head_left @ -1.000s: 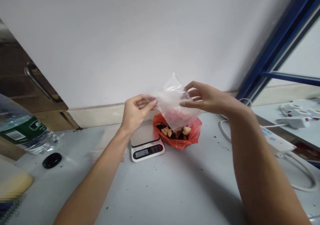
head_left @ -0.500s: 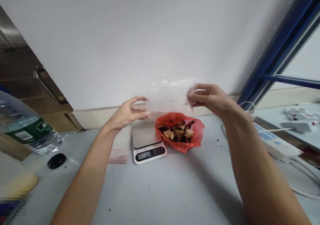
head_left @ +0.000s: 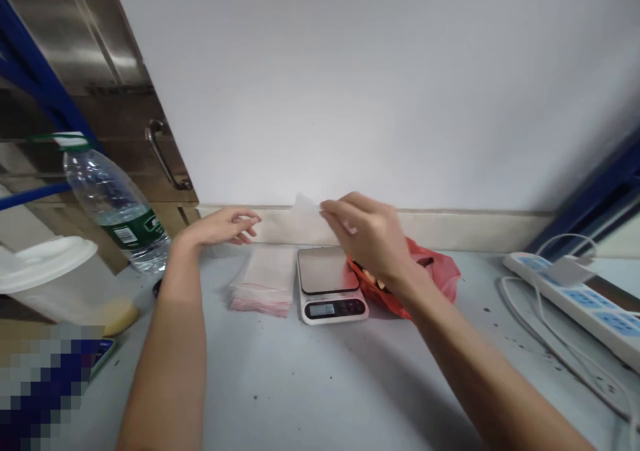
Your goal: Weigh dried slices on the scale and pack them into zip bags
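My right hand pinches the edge of a clear zip bag, raised in front of the wall. The bag is see-through and faint against the wall, so its full outline is hard to make out. My left hand holds nothing, its fingers apart and loosely curled, to the left of that bag. Below sits a white digital scale with a bare metal plate and a lit display. Beside it, a red plastic bag of dried brown and tan slices is partly hidden behind my right hand. A stack of zip bags lies left of the scale.
At the left stand a large water bottle and a white-lidded tub. A white power strip with looping cords lies at the right. The wall closes off the back of the table.
My left hand has let go of the clear bag and moved left, away from it. My right hand has swung left and now holds it alone. The view has turned left.
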{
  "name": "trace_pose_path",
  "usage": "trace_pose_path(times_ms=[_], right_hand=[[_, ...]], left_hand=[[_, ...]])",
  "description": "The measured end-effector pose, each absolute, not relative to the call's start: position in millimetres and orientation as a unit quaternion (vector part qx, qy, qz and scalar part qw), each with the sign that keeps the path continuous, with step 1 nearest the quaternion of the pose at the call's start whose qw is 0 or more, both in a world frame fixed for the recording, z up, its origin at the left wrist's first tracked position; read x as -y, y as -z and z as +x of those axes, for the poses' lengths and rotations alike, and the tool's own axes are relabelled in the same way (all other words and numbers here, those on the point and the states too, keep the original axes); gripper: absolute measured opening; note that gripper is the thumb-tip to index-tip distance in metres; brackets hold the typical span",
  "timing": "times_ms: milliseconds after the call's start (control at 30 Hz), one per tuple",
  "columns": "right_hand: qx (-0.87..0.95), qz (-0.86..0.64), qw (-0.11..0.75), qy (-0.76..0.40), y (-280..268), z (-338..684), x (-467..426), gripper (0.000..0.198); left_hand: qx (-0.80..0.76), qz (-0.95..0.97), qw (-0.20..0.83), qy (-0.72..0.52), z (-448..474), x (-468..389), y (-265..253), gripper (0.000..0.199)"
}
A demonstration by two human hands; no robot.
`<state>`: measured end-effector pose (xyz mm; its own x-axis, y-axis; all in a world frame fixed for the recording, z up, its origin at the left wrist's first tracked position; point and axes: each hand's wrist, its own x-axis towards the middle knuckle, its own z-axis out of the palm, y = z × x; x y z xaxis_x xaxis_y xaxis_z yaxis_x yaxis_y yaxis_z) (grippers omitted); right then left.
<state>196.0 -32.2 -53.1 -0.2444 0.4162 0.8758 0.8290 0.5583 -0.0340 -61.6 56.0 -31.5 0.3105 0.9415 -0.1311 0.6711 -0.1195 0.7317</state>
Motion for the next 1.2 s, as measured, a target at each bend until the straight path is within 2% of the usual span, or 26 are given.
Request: trace_pose_path(times_ms=[100,233,333,500,633,733,933,1100,1200], right_hand=[[0.816,-0.408,0.317,0.259,63,151,21,0.027],[0.906,-0.376,0.091,0.171,81,106,19,0.030],[0.925,-0.368,0.012,0.093,99,93,24,0.025],[0.922,-0.387,-0.016,0.018,115,93,31,0.027],[0.916,-0.400,-0.006,0.009,125,93,33,0.032],[0.915,-0.404,0.006,0.018,133,91,35,0.029],[0.918,-0.395,0.034,0.029,141,89,42,0.029],[0.928,-0.371,0.036,0.002,126,102,52,0.024],[0.938,-0.334,0.085,-0.038,109,125,59,0.021]], left_hand=[[-0.604,0.690,0.375,-0.135,-89,-58,42,0.043],[-0.622,0.677,0.376,-0.117,-107,-58,49,0.044],[-0.608,0.702,0.356,-0.105,-109,-57,46,0.047],[-0.553,0.765,0.326,-0.054,-91,-57,42,0.050],[-0.483,0.817,0.312,0.043,-55,-62,53,0.049],[-0.500,0.822,0.248,0.116,-29,-68,70,0.051],[-0.537,0.820,0.166,0.107,-11,-72,98,0.060],[-0.548,0.822,0.136,0.076,-15,-69,108,0.054],[-0.531,0.838,0.125,0.028,-18,-65,109,0.049]])
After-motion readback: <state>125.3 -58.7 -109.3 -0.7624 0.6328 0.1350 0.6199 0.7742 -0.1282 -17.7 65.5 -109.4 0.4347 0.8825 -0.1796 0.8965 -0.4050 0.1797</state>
